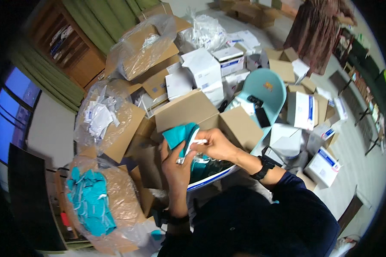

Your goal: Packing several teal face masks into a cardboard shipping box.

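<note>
Above an open cardboard box, my left hand grips a folded teal cloth piece with a white edge; its exact kind is unclear. My right hand is closed in a pinch on a small white strip at the cloth's edge. Below both hands, the open box has its brown flaps spread and holds more teal and dark pieces, partly hidden by my fingers. At the left, a heap of similar teal cloth pieces with white cords lies on a plastic-lined box.
A light-blue chair beyond the box carries a black phone and small items. White cartons crowd the right, others the back. At the left stands a plastic-lined box of white packets. A person in a patterned garment stands far right.
</note>
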A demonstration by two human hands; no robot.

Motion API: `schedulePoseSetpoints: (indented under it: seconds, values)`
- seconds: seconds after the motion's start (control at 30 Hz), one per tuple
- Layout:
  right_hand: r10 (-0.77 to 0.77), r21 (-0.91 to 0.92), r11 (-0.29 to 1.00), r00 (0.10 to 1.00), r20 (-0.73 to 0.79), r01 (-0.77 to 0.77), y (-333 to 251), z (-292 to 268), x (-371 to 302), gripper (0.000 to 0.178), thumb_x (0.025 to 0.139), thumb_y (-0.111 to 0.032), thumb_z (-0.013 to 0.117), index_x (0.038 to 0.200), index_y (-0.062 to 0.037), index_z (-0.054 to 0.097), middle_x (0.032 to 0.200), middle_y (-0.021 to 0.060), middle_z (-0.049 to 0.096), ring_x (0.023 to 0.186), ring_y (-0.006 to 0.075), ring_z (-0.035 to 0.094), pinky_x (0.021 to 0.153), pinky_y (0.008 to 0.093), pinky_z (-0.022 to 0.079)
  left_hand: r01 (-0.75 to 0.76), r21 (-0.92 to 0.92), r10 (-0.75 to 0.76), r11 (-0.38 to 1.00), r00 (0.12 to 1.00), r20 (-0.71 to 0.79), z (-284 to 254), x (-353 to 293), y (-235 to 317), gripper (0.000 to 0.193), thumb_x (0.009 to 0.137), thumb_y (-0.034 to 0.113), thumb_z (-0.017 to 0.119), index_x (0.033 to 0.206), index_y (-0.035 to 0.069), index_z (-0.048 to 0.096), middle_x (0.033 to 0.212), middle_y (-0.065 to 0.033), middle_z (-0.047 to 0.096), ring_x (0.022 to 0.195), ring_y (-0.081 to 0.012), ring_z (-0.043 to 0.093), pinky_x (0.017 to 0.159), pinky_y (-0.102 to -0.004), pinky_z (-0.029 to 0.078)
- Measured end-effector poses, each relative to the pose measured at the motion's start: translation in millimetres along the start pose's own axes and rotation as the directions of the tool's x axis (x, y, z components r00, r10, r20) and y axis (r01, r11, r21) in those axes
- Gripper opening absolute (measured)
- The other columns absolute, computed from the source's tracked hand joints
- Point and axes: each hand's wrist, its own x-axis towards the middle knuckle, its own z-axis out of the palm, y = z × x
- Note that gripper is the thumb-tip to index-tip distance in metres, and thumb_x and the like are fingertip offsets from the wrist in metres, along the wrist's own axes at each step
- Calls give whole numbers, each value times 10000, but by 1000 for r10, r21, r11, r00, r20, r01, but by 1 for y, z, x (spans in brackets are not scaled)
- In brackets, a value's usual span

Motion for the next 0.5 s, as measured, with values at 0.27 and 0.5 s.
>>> schedulePoseSetpoints:
  seconds: [0.27,0.5]
  values:
    - [33,-525,848,980,197,77,-32,-28,21,102,878,-152,672,893,-52,680,705,122,598,627,184,546,613,331,452,38,229,-60,973,994,92,2,5,19,172,881,164,652,838,-2,669,1053,-197,604,882,-385,615,703,-403,497]
    - [48,-17,999,995,-89,-50,13,-18,-9,119,908,-109,671,847,-9,692,741,-25,637,681,33,496,594,220,416,-70,-53,76,996,990,117,13,4,0,202,890,79,652,737,-33,583,620,-106,464,517,-175,502,478,-337,362]
